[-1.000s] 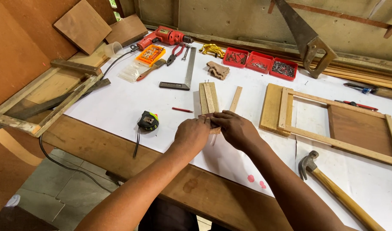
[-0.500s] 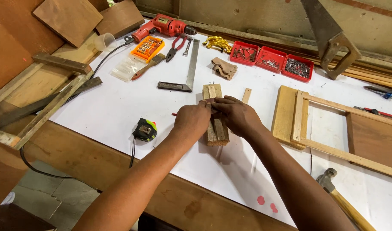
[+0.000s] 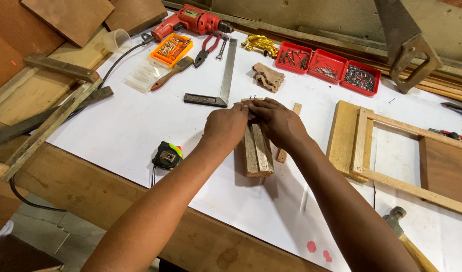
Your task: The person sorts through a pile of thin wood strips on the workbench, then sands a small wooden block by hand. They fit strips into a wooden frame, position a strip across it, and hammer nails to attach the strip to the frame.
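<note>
Head view, looking down on the bench: we see the left hand (image 3: 225,127) and the right hand (image 3: 276,122) meeting over the far end of a small bundle of wooden slats (image 3: 257,153), which lies on the white sheet (image 3: 125,126) near the middle of the bench with its length running toward us. We note that the fingers of both hands are curled and drawn close together, their tips pressed onto the top end of the slats; whether anything smaller is pinched between them we cannot tell, as the knuckles hide the contact. A single thin slat (image 3: 286,141) lies just beside the bundle, on its right, partly under the right wrist. To the left of the left forearm sits a black tape measure (image 3: 167,154); beyond the hands lies a steel try square (image 3: 222,80), and beside it a crumpled tan cloth (image 3: 268,78). Along the far edge we find a red electric drill (image 3: 193,20), an orange case of bits (image 3: 172,48), red-handled pliers (image 3: 206,49), and three red trays of nails (image 3: 326,64). A handsaw (image 3: 404,43) leans at upper right. To the right rests a wooden frame (image 3: 392,151), and a hammer (image 3: 407,239) lies at the lower right corner.
</note>
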